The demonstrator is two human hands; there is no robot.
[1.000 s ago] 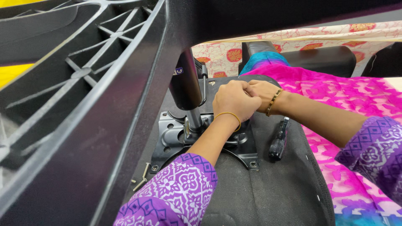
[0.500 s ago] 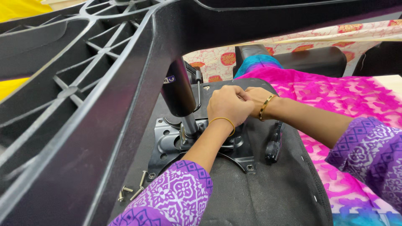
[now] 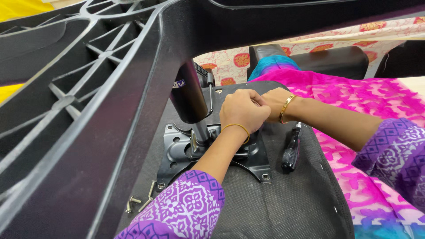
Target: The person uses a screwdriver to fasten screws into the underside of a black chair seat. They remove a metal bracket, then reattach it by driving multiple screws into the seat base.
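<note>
Left hand: the left hand (image 3: 242, 113) is curled shut, knuckles up, over the far edge of the metal mounting plate (image 3: 175, 150); whatever small part it pinches is hidden under the fingers.
Right hand: the right hand (image 3: 276, 101) is closed too, pressed against the left one, fingertips tucked out of sight; I cannot tell what it grips.
Work piece: the plate lies on the upturned chair seat underside (image 3: 274, 208), with the gas lift cylinder (image 3: 190, 95) rising from its middle.
Tool: a black-handled screwdriver (image 3: 292, 148) lies on the seat just right of the plate, untouched.
Fasteners: loose screws (image 3: 141, 201) lie near the plate's near left corner.
Foreground: the black star base (image 3: 79, 110) fills the left of the view.
Change: over the last second the view has swung so the base covers more of the picture; both hands have stayed clasped at the same spot, so the fiddling at the plate's far edge appears unfinished.
</note>
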